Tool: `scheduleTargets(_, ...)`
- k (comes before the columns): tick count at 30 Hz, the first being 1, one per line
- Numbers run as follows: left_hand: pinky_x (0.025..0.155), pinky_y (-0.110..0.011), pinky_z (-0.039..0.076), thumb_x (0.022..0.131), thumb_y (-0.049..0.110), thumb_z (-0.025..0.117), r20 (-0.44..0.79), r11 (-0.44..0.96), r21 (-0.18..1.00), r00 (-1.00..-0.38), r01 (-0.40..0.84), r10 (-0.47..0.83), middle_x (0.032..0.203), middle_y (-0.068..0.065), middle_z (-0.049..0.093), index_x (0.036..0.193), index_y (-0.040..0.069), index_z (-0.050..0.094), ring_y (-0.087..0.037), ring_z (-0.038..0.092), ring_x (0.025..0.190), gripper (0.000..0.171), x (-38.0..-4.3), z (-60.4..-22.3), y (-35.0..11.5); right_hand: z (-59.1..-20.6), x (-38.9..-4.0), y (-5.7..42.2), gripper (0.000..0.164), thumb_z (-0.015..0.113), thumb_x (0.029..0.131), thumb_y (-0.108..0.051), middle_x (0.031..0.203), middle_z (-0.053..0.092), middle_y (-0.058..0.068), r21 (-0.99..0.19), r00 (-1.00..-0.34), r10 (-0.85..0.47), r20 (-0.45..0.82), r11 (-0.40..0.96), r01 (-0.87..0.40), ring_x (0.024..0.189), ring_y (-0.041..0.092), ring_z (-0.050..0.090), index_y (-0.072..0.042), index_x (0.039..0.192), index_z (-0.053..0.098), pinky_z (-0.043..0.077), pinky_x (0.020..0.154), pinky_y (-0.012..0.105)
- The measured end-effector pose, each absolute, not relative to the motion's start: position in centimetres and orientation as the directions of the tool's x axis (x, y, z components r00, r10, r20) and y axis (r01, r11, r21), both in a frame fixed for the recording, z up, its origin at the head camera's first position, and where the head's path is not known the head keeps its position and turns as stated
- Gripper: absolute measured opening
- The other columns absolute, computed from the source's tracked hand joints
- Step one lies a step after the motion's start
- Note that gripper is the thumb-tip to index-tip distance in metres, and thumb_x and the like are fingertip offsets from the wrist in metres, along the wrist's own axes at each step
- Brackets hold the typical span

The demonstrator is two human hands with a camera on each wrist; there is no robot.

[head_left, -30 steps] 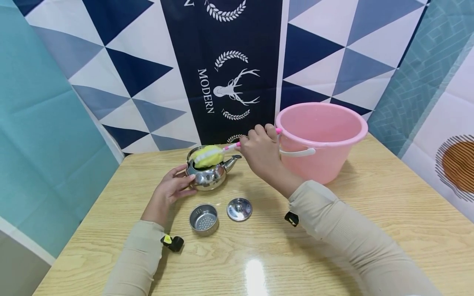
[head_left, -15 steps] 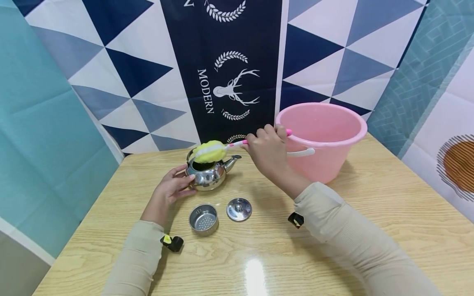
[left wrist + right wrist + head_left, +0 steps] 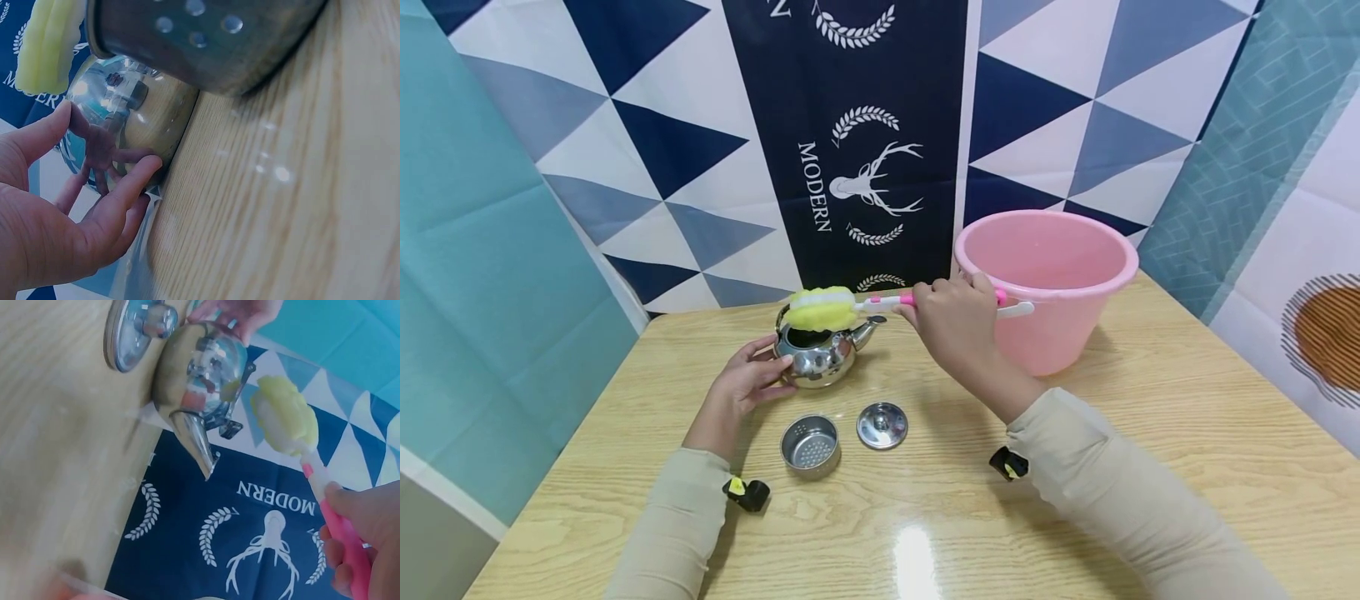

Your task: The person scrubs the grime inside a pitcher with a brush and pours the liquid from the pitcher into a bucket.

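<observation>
A small shiny steel teapot (image 3: 820, 365) stands lidless on the table, spout to the right. My left hand (image 3: 750, 377) holds its left side, thumb and fingers spread around the curved body. In the left wrist view the fingertips (image 3: 150, 164) are at the polished wall. My right hand (image 3: 957, 323) grips the pink and white handle of a sponge brush (image 3: 822, 309). The handle lies nearly level, and the yellow and white sponge head hovers right over the teapot's opening. In the right wrist view the sponge head (image 3: 284, 415) shows apart from the teapot (image 3: 200, 375).
Toward me from the teapot sit a perforated steel strainer basket (image 3: 811, 447) and a round steel lid (image 3: 882, 426). A pink bucket (image 3: 1052, 333) with a white-gripped bail stands behind my right hand. Patterned cloth (image 3: 880, 167) hangs along the table's back edge.
The sponge head has risen from the teapot's mouth to above it. My right hand has moved right and lower, bringing the handle level. My left hand has stayed on the teapot.
</observation>
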State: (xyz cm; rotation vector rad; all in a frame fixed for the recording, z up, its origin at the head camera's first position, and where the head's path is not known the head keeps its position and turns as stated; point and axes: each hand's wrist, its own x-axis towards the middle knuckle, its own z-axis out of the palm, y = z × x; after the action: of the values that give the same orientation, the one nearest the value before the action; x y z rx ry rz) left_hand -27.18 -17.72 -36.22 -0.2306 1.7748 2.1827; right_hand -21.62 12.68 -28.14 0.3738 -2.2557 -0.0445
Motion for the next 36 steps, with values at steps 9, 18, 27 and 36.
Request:
scheduleTargets(9, 0.097, -0.056, 0.046, 0.093, -0.004, 0.060, -0.320, -0.180, 0.922, -0.937, -0.342, 0.141, 0.155, -0.015, 0.027, 0.154, 0.015, 0.026, -0.016, 0.062, 0.092, 0.072, -27.1, -36.1, -17.8, -29.3, -20.3, 13.1, 0.048, 0.061, 0.093, -0.051, 0.051, 0.043, -0.001, -0.085, -0.832, -0.137, 0.537, 0.973, -0.215, 0.045, 0.023, 0.041, -0.013, 0.064, 0.056, 0.029, 0.042, 0.035)
scheduleTargets(18, 0.096, -0.056, 0.047, 0.093, -0.004, 0.061, -0.327, -0.175, 0.921, -0.936, -0.347, 0.134, 0.154, -0.014, 0.031, 0.153, 0.016, 0.028, -0.017, 0.063, 0.091, 0.072, -27.1, -36.2, -17.6, -31.0, -20.6, 15.3, 0.042, 0.063, 0.092, -0.049, 0.056, 0.045, -0.001, -0.446, -0.956, -0.042, 0.291, 0.878, -0.175, 0.052, 0.017, 0.042, -0.013, 0.072, 0.066, 0.031, 0.047, 0.031)
scheduleTargets(27, 0.093, -0.053, 0.050, 0.092, -0.006, 0.062, -0.329, -0.176, 0.921, -0.935, -0.348, 0.130, 0.154, -0.015, 0.030, 0.154, 0.015, 0.028, -0.018, 0.062, 0.092, 0.073, -27.2, -35.8, -17.6, -31.7, -19.9, 18.8, 0.044, 0.067, 0.093, -0.036, 0.055, 0.040, 0.002, -0.676, -0.976, -0.046, 0.211, 0.714, -0.180, 0.049, 0.018, 0.039, -0.007, 0.063, 0.053, 0.028, 0.044, 0.024)
scheduleTargets(36, 0.094, -0.054, 0.049, 0.092, -0.006, 0.062, -0.338, -0.175, 0.918, -0.933, -0.356, 0.122, 0.154, -0.015, 0.030, 0.153, 0.014, 0.029, -0.022, 0.060, 0.100, 0.073, -27.2, -35.9, -17.7, -32.4, -18.5, 22.6, 0.051, 0.066, 0.093, -0.040, 0.051, 0.037, -0.003, -0.669, -0.991, -0.031, 0.132, 0.734, -0.112, 0.048, 0.014, 0.037, -0.011, 0.057, 0.045, 0.028, 0.044, 0.023)
